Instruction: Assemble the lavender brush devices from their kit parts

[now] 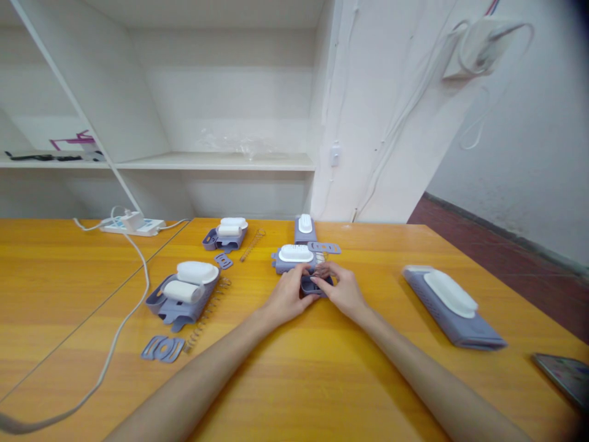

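Observation:
My left hand (291,293) is closed round the near left side of a small grey-purple plastic cup-like part (311,286) on the table. The fingers of my right hand (339,290) are bent together at the cup's right side, some reaching over its opening. Whatever they may pinch is hidden. Just beyond lies a grey-purple housing with a white oval piece (296,253) on it. A flat slotted plate (326,247) rests behind my right fingers, with a metal spring (321,258) partly covered beside it.
Left are similar part sets (184,293) with springs (207,314) and slotted plates (163,348). A fuller unit (453,304) lies right, a phone (564,371) at the right edge. A white cable (120,328) runs from a power strip (133,224) across the table.

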Demonstrator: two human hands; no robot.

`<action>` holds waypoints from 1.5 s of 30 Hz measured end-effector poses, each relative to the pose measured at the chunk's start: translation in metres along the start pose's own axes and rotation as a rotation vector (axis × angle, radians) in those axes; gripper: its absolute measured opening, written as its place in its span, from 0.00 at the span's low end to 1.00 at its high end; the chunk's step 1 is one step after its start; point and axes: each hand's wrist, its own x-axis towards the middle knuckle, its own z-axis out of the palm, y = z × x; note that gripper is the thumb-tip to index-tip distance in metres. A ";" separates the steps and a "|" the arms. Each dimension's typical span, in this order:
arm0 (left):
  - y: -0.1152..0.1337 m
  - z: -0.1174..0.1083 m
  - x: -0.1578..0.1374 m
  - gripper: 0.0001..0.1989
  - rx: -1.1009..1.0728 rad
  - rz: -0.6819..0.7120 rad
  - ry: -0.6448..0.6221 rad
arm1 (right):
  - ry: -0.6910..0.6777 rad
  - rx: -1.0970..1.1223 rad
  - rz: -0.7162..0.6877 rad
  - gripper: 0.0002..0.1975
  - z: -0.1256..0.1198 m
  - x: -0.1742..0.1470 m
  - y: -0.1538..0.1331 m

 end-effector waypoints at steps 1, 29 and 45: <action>0.001 0.000 0.000 0.27 -0.001 0.000 0.001 | 0.022 0.007 0.002 0.10 0.001 -0.001 0.001; 0.004 -0.001 -0.002 0.25 -0.015 0.048 0.254 | 0.135 0.016 0.012 0.20 -0.009 0.004 0.031; 0.000 -0.012 0.002 0.16 -0.266 -0.156 0.688 | 0.137 -0.143 0.010 0.17 -0.008 0.004 0.032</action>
